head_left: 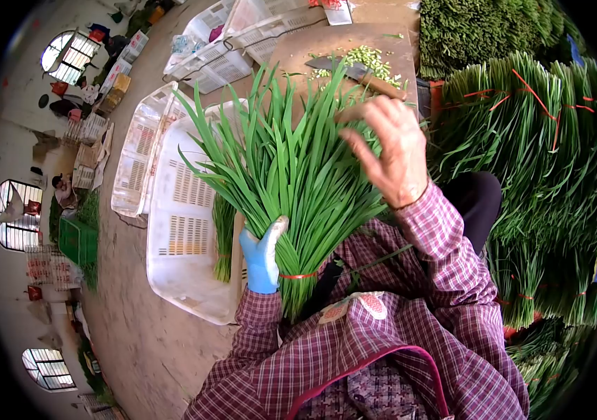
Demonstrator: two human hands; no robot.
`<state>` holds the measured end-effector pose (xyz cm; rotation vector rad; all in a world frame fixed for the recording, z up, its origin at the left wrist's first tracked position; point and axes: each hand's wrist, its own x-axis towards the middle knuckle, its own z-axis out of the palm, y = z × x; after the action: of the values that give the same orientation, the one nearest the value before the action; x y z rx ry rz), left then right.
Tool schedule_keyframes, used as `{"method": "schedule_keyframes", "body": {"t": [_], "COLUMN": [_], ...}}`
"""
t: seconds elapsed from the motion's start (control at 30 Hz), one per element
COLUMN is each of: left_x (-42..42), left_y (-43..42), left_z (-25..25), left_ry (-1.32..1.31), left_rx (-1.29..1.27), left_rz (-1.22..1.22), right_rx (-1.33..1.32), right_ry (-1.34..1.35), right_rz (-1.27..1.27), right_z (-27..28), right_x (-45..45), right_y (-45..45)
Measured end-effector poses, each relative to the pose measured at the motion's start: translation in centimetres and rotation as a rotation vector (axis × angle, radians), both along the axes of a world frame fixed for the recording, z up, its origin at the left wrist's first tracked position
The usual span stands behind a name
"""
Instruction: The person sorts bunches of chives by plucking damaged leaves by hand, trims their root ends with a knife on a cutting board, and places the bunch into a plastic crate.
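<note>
My left hand [263, 257], in a blue and white glove, is wrapped round a large bunch of long green leaves [291, 168]. A red band [298, 276] circles the stems low down, and the leaf tips fan out upward. Bare and raised at the right of the leaves, my right hand [386, 143] has its fingers apart and holds nothing. Behind it a knife [358, 73] lies on a brown board [298, 45] among small chopped green pieces [372, 59].
A white crate [186, 164] at the left holds another banded bunch [224, 234]. More white crates [207, 56] stand beyond. Stacked banded greens [529, 140] fill the right side. A green crate [78, 241] and a seated person [64, 189] are far left.
</note>
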<state>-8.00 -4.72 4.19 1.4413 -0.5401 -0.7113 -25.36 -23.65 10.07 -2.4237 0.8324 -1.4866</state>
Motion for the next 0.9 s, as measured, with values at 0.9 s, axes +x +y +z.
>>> {"method": "schedule_keyframes", "body": {"t": [0.9], "left_x": [2.5], "left_y": [0.2], "left_z": [-1.1], "left_ry": [0.079], "left_rx": [-0.045], "left_rz": [0.043], "right_rx": [-0.028], "right_ry": [0.065], "right_rz": [0.253], "right_z": [-3.7], "right_x": [2.1], "right_y": [5.9]}}
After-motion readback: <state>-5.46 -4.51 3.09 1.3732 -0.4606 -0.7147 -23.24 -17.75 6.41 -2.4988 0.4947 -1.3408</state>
